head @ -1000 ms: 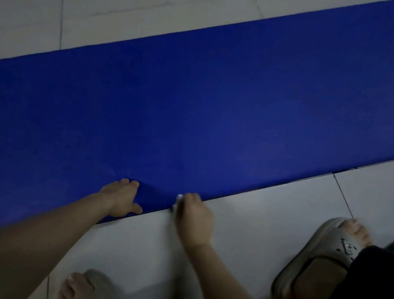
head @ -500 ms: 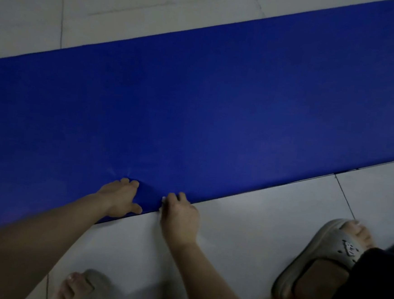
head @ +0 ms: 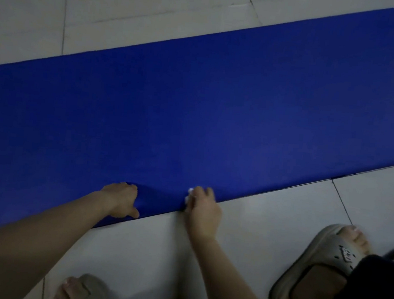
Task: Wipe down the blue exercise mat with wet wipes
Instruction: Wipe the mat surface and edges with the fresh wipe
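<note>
A blue exercise mat (head: 217,115) lies flat on the floor, running as a wide band from the left edge of the frame up to the upper right, where one corner shows. Its near long edge slants from lower left to the right side.

At that near edge, lower centre, the right hand (head: 204,211) curls its fingers round a small white wet wipe (head: 189,194) and holds it against the mat; only a scrap of white shows at the fingertips. Just to its left, the left hand (head: 122,199) rests on the mat with fingers bent and the thumb pointing right along the edge. A small ripple in the mat sits by its fingertips. I cannot tell whether it grips the mat or only presses it down.

The floor (head: 267,225) is pale tile with thin dark joints, dimly lit. At lower right a foot wears a grey slipper (head: 319,260), partly covered by dark clothing (head: 368,292). Another slippered foot (head: 79,288) shows at the bottom edge, left of centre.
</note>
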